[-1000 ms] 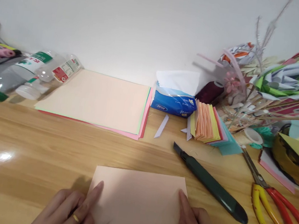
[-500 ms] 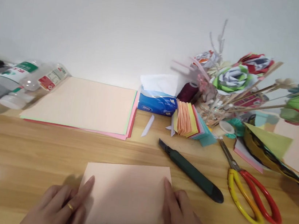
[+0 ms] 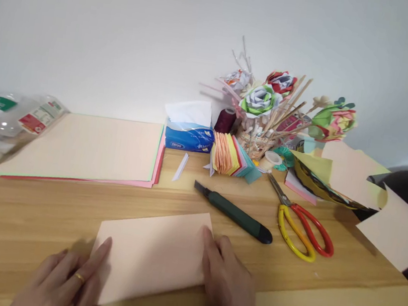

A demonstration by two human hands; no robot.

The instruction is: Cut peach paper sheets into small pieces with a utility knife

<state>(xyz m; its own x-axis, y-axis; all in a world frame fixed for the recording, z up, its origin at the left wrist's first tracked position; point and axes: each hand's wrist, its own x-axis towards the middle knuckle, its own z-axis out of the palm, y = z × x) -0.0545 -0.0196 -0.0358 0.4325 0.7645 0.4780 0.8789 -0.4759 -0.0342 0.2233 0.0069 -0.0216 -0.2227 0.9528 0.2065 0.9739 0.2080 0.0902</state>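
A pale peach sheet of paper lies near the front of the wooden table, slightly tilted. My left hand grips its left edge, index finger stretched over the top and the other fingers curled at the side; a gold ring shows. At the opposite edge, my right hand holds the paper, its index finger at the upper right corner. Whether the sheet is folded double, I cannot tell. Just beyond my right hand lies a dark green utility knife. Scissors with yellow and red handles rest farther right.
Behind are a stack of coloured paper, a tissue pack, a bundle of coloured slips and paper flowers. Plastic bottles lie at the left. A loose peach sheet overhangs the table's right edge.
The camera view has swung to the right, so things appear farther left and more of the table's right end shows. Both hands keep their hold on the paper, which looks more tilted.
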